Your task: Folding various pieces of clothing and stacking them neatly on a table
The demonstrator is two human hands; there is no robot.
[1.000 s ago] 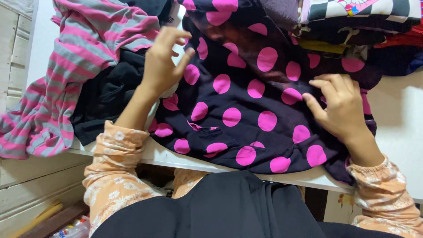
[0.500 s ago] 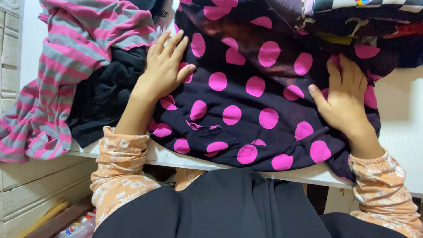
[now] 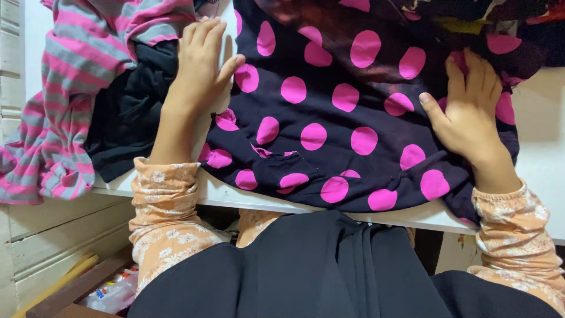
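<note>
A black garment with large pink dots point(image 3: 329, 112) lies spread on a white shelf point(image 3: 532, 141). My left hand point(image 3: 199, 70) rests flat, fingers together and extended, at the garment's left edge beside a black cloth point(image 3: 132, 112). My right hand point(image 3: 471, 115) lies flat on the garment's right side, fingers spread, pressing the fabric down. Neither hand grips anything. Both wrists show peach floral sleeves.
A pink and grey striped garment point(image 3: 65, 88) hangs over the shelf's left end. More folded clothes point(image 3: 500, 23) are piled at the back right. Below the shelf are white wooden panels point(image 3: 53, 235) and a plastic packet point(image 3: 109, 291). Black cloth covers my lap point(image 3: 306, 271).
Both hands went from raised, curled fingers to lying flat on the dotted garment. The left hand slid left and up to the garment's edge; the right moved up and right.
</note>
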